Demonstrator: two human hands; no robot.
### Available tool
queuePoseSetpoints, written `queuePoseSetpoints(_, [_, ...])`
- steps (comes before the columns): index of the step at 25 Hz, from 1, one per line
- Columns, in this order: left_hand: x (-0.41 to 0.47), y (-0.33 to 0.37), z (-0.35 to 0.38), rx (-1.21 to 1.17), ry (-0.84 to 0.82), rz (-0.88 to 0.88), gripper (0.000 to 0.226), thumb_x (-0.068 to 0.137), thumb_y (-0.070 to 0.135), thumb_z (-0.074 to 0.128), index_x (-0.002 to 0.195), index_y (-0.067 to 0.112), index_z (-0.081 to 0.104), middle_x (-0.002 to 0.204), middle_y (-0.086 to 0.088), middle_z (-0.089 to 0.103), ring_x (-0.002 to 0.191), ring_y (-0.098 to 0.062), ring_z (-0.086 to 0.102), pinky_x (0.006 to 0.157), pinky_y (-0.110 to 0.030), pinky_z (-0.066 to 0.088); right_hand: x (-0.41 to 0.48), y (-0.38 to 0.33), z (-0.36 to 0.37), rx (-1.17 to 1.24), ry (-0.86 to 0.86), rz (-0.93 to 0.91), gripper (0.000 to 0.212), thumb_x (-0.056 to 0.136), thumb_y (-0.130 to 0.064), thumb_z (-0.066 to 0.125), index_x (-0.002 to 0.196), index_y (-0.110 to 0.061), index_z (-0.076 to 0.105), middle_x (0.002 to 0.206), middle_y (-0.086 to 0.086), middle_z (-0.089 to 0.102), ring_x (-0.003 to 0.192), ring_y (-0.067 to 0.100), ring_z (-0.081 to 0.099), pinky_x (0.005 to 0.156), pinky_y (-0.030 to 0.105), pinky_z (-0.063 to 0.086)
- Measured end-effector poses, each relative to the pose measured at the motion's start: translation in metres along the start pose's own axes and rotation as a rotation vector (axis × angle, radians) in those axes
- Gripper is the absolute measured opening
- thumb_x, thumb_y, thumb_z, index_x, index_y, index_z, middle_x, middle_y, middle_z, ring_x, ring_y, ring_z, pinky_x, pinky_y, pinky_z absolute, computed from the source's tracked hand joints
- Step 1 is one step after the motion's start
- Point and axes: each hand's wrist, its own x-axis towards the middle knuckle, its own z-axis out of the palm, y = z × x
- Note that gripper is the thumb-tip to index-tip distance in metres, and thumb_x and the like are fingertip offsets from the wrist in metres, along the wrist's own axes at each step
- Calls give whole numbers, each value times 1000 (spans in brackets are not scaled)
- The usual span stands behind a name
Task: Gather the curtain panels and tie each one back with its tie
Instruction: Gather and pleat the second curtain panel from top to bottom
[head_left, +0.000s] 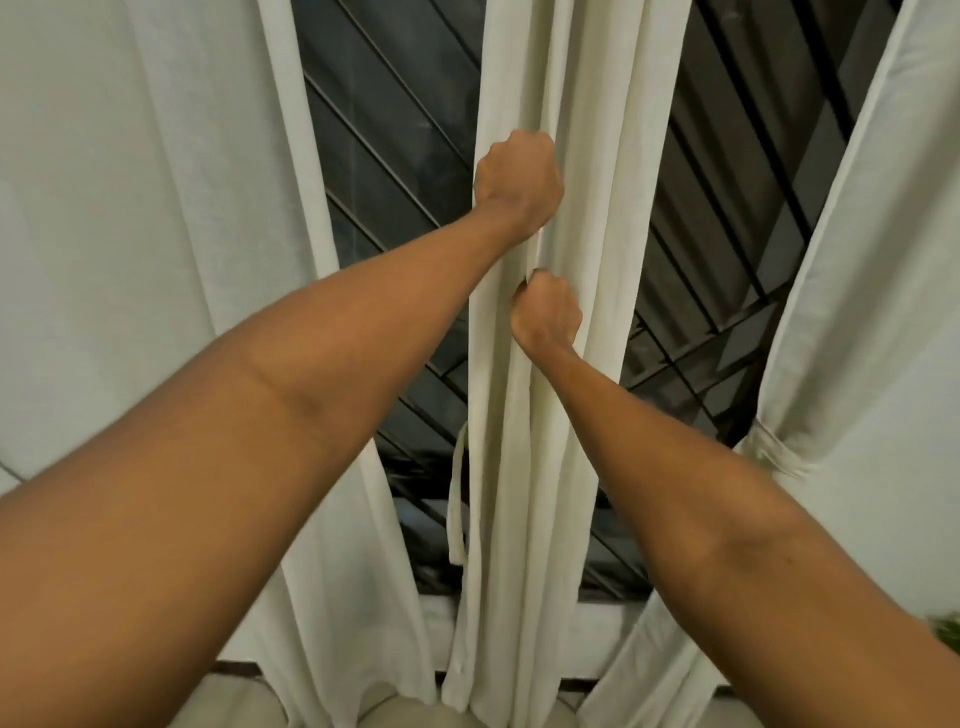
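Observation:
A cream middle curtain panel (587, 156) hangs bunched in folds in front of a dark window. My left hand (519, 179) grips its left folds high up, fingers curled into the cloth. Just below it, my right hand (546, 314) grips the same panel. A loose cloth tie (456, 499) dangles from the panel's left edge, below both hands. On the right, another panel (872, 291) is cinched by a tie (776, 447). A left panel (156, 208) hangs loose and spread.
A dark window with slanted bars (395, 135) shows between the panels. A pale sill or wall (436, 629) runs under the window. A bit of green plant (948, 631) peeks in at the right edge. Pale floor lies at the bottom.

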Motion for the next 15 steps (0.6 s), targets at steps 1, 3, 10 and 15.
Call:
queuePoseSetpoints(1, [-2,1,-2,-12,9,6,19,99,7,43,84,12,55,83,-4,58,76,-23,60,62,-32,47,-14,10,14,-24,-34,24,18,99,-9,50,96,-6,66,83,5,64,76,23,62,61,34,48])
queuePoseSetpoints(3, [-6,4,-5,-21,13,6,19,98,8,42,92,9,60,87,-4,57,77,-23,58,64,-33,47,-44,31,40,-70,-120,58,17,99,-11,50,95,-5,66,85,7,66,78,25,64,62,35,50])
queuePoseSetpoints(10, [-52,-11,42,-95,-131,-81,20,94,11,45,74,12,46,81,-3,55,78,-26,64,58,-31,44,-107,84,95,-113,-307,151,18,101,-15,50,102,-7,66,94,8,68,87,28,67,66,35,48])
queuePoseSetpoints(15, [-134,-44,134,-159,-342,-193,39,99,23,47,62,17,38,78,-8,62,77,-31,67,59,-32,45,-140,108,132,-140,-335,120,16,100,-14,52,103,-7,65,92,9,68,86,28,66,66,35,49])
